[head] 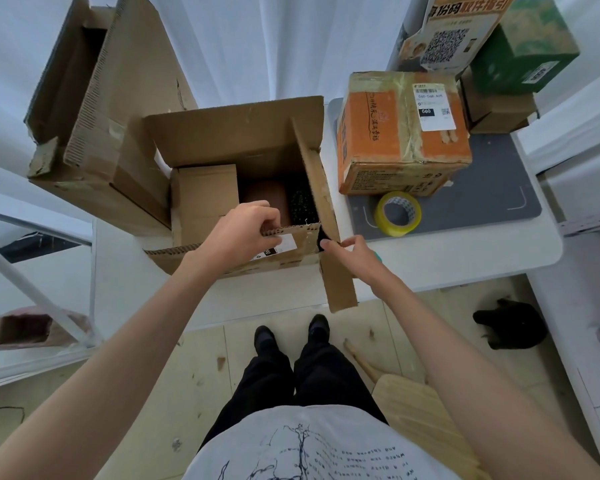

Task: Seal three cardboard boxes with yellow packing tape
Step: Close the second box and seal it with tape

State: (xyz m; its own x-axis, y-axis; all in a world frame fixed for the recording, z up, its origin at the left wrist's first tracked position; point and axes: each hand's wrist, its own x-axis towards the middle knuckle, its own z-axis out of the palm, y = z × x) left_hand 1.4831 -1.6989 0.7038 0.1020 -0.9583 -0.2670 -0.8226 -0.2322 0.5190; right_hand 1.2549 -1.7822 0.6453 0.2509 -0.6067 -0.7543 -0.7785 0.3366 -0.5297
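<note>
An open brown cardboard box point(229, 133) stands on the white table in front of me, its flaps up and dark contents inside. My left hand point(239, 233) grips the near flap, which bears a white label. My right hand point(350, 251) pinches the edge of the right flap point(338, 285) at the box's near right corner. A roll of yellow packing tape point(398, 213) lies on a grey mat point(492, 188) to the right, untouched. Behind the roll sits an orange box point(402, 133) wrapped in tape. A larger open cardboard box point(94, 109) stands at the back left.
A green carton point(523, 46), a small brown box point(496, 112) and a printed card with a QR code point(454, 32) crowd the back right. A wooden chair point(416, 407) is at my right leg. A dark object point(510, 323) lies on the floor.
</note>
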